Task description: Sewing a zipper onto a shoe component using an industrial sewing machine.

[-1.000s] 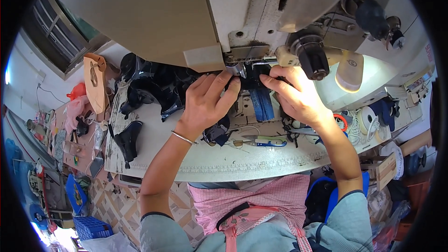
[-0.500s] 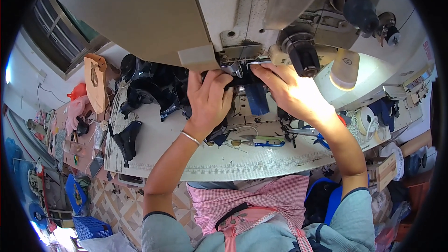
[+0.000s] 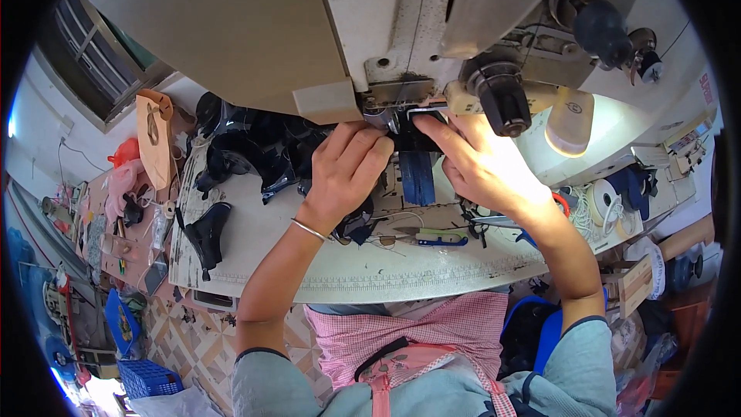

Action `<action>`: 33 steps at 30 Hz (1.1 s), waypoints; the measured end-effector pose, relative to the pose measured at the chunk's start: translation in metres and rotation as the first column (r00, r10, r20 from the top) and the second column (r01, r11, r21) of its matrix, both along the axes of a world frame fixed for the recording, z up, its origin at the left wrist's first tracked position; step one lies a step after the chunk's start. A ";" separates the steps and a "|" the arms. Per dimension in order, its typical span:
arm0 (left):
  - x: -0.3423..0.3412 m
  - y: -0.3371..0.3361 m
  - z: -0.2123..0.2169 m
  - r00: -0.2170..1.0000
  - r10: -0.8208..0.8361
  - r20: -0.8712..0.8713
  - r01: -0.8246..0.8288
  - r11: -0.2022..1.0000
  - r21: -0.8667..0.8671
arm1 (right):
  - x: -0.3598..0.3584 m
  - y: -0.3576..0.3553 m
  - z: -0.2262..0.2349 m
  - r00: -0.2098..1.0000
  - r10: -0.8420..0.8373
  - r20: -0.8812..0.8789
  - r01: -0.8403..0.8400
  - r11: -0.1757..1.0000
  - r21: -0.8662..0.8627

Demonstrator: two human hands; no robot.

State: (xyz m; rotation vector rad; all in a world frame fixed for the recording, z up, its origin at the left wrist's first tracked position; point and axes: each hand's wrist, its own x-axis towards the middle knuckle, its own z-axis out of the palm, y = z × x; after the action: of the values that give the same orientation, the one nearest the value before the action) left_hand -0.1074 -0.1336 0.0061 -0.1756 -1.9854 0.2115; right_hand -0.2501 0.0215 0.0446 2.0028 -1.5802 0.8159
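At the sewing machine [image 3: 401, 81], a dark blue-black piece of sheet material [image 3: 417, 179] lies under the needle area, its ribbed blue flap hanging toward me. My left hand [image 3: 349, 166], with a metal bangle at the wrist, is closed with bent fingers at the piece's left edge, close to the presser foot. On the other side my right hand [image 3: 485, 164] grips the piece between thumb and fingers, lit brightly by the machine's lamp [image 3: 570, 125]. The machine head and my fingers hide where the piece meets the needle.
Left of my hands lies a heap of shiny black cut pieces [image 3: 239, 150], with one boot-shaped piece [image 3: 207, 235] apart. Blue-handled thread snips [image 3: 441, 238], scissors [image 3: 498, 221] and a white thread spool [image 3: 604, 197] rest on the table [image 3: 370, 282]. A brown paper bag [image 3: 154, 139] stands far left.
The blue flap has shifted slightly left and now looks narrower, hanging further toward me. My right fingers have come down along its side. My left hand stays at the presser foot.
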 end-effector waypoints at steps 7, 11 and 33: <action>0.002 0.004 0.004 1.000 0.009 -0.001 -0.009 1.000 -0.026 | -0.003 -0.004 -0.005 1.000 0.007 -0.029 -0.008 1.000 -0.023; 0.003 0.006 0.004 1.000 0.007 0.003 -0.006 1.000 -0.028 | -0.010 -0.006 -0.011 0.997 0.065 -0.028 -0.067 0.996 -0.061; 0.004 0.008 0.006 1.000 0.012 0.015 -0.011 1.000 -0.015 | -0.018 -0.003 -0.010 0.986 0.162 -0.026 -0.163 0.986 -0.037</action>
State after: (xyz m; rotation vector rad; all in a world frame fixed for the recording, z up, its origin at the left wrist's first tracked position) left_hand -0.1031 -0.1255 0.0120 -0.1759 -2.0011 0.2331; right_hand -0.2678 0.0180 0.0342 2.1261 -1.3912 0.8741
